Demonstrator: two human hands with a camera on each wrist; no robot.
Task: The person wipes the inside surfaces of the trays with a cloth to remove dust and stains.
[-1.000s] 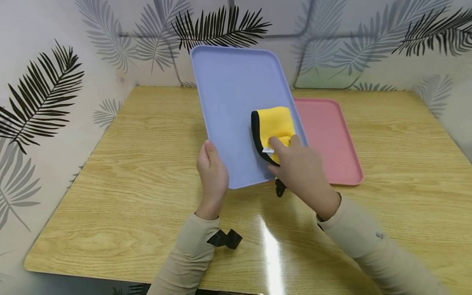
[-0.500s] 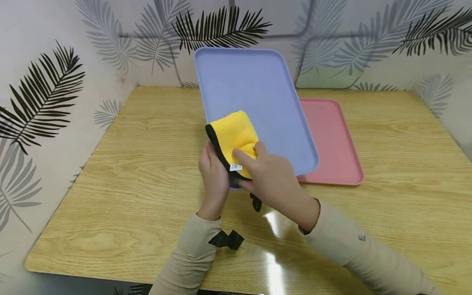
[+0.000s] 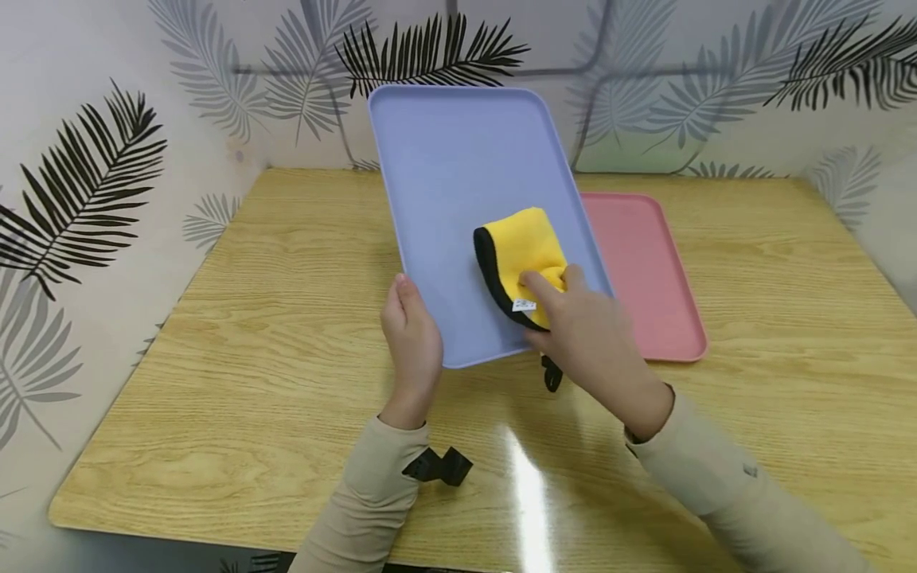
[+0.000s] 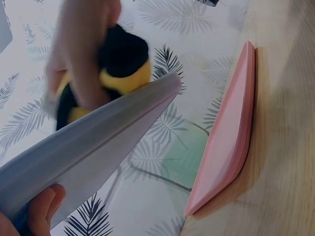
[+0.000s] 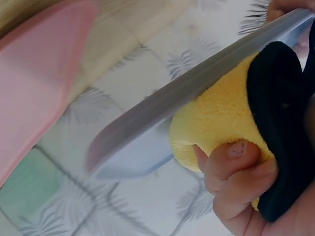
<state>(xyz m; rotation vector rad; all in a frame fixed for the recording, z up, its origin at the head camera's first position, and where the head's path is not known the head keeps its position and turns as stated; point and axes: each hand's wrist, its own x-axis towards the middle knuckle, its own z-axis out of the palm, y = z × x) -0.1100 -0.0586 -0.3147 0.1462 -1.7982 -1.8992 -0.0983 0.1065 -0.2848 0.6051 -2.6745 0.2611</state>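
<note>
The blue tray (image 3: 458, 167) fills the upper middle of the head view, raised off the desk (image 3: 272, 374) and tilted so that its inner face looks back at the person. The left hand (image 3: 414, 338) grips it near the lower left corner, thumb along the rim; the left wrist view shows fingertips (image 4: 55, 194) bent round beneath. The right hand (image 3: 591, 338) pinches a bunched yellow cloth (image 3: 526, 243) with a black border, fingers curled into the fabric, and the cloth appears to lie against the tray's lower right part. A small white label (image 3: 524, 305) shows at the cloth's border.

The likeliest trouble seems to be the hold itself: one hand near a corner carries the whole tray, so a firm push by the cloth toward the far right could twist it in the grip, or tip the upper end away. A sideways stroke might also carry the cloth over the rim, where its border could catch and jerk the tray. If the fingers pinch too little fabric, the cloth could bunch further and slip, leaving bare fingertips on the surface. The pink tray (image 3: 641, 278) lies on the desk at right of centre, partly hidden behind the blue one; lowering carelessly could knock the two together.
</note>
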